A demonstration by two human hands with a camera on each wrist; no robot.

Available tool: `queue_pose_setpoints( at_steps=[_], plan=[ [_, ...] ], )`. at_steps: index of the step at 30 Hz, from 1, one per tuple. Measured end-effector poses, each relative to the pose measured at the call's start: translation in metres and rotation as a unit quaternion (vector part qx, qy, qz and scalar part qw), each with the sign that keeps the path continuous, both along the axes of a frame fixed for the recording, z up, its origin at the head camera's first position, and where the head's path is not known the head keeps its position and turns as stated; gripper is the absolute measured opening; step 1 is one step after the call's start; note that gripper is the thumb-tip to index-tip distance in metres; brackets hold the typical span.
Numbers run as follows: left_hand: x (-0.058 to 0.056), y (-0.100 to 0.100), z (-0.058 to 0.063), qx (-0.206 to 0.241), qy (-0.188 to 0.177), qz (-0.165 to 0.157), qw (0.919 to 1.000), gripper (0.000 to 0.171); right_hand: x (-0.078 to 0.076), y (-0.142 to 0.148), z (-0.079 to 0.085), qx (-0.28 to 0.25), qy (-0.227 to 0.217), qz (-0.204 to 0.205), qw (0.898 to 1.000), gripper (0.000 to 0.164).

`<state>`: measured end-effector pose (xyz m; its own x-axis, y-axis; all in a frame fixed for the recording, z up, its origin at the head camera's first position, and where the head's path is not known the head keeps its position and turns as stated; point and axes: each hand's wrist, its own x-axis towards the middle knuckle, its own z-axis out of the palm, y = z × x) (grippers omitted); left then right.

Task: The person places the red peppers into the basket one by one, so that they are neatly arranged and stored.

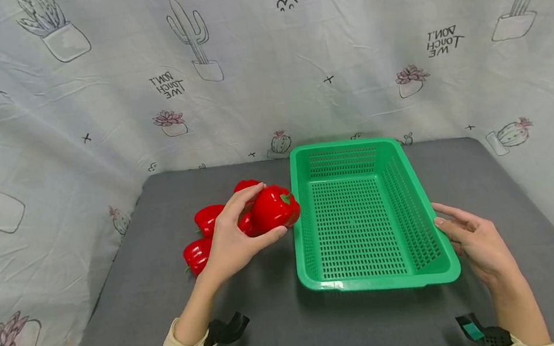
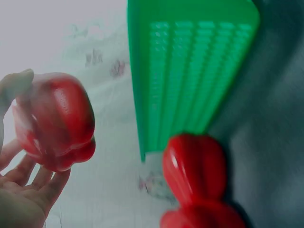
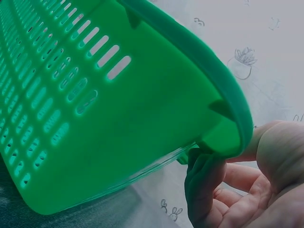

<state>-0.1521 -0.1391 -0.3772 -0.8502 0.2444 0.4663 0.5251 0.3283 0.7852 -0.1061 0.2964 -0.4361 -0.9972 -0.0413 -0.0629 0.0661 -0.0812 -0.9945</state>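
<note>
My left hand (image 1: 230,236) grips a shiny red bell pepper (image 1: 273,208) between thumb and fingers, just left of a green plastic basket (image 1: 378,284). In the left wrist view this pepper (image 2: 57,118) is held up off the table, apart from the basket wall (image 2: 190,80). Several more red peppers (image 1: 198,256) lie on the table behind and beside the left hand, partly hidden by it. My right hand (image 1: 481,247) pinches the basket's right rim. In the right wrist view, the fingers (image 3: 204,190) curl at the rim (image 3: 240,114). No peppers lie inside the basket.
A dark grey cloth covers the table (image 1: 279,338). Behind and at the sides hangs a pale curtain (image 1: 258,39) printed with cactus drawings, close to the basket's far end. A black strap (image 1: 227,329) sits at the left wrist, another strap (image 1: 486,334) at the right.
</note>
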Motion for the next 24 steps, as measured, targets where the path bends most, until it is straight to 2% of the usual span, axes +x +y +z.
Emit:
queue_pose_setpoints(
  at_steps=[5, 8, 9, 12, 18, 24],
  plan=[
    [-0.010, 0.026, 0.007, 0.036, -0.002, -0.044, 0.9984, 0.071, 0.000, 0.000, -0.003, 0.001, 0.003, -0.002, 1.000, 0.051],
    [-0.019, 0.043, 0.010, 0.060, -0.018, -0.067, 0.9958, 0.070, 0.000, 0.000, -0.003, -0.007, 0.005, 0.000, 1.000, 0.052],
    [-0.019, 0.049, 0.015, 0.071, -0.030, -0.075, 0.9942, 0.070, 0.000, 0.000, -0.003, -0.010, 0.005, 0.000, 1.000, 0.052],
    [-0.030, 0.065, 0.018, 0.087, -0.042, -0.087, 0.9915, 0.069, 0.000, 0.000, -0.003, -0.011, 0.003, 0.000, 1.000, 0.053],
    [-0.049, 0.090, 0.020, 0.059, -0.037, -0.081, 0.9943, 0.065, 0.001, 0.000, -0.001, 0.003, 0.001, 0.000, 1.000, 0.053],
    [-0.058, 0.110, 0.024, 0.051, -0.073, -0.088, 0.9921, 0.066, 0.001, 0.000, -0.001, 0.008, 0.003, 0.000, 1.000, 0.054]
  ],
)
